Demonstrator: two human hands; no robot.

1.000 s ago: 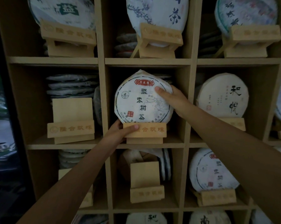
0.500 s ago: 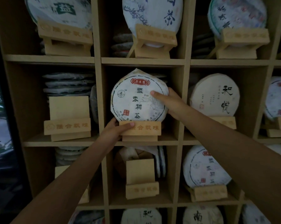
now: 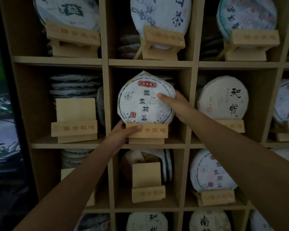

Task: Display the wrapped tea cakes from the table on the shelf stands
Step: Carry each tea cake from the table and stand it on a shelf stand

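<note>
In the middle cubby of the shelf (image 3: 150,63), a wrapped tea cake (image 3: 144,100) stood upright on edge, its printed face toward the camera and its lower rim seated behind the front lip of a wooden stand (image 3: 147,132). The right hand (image 3: 175,105) grasped the cake at its right edge, thumb laid across the printed face and the fingers reaching round behind, where they could not be seen. The left hand (image 3: 123,133) gripped the stand's left end, thumb pressed along the front lip, just below the cake's lower-left rim. The cake lay directly between the two hands, above the left and to the left of the right, and the right hand was the one in contact with it. Its flat face looked roughly level, the column of characters nearly vertical, so the placement seemed close to done. Letting go would likely turn on whether the cake leaned back against the stand's rear panel, which was hidden. Two neighbouring stands, one to the left (image 3: 74,120) and one below (image 3: 148,182), held no cake.
</note>
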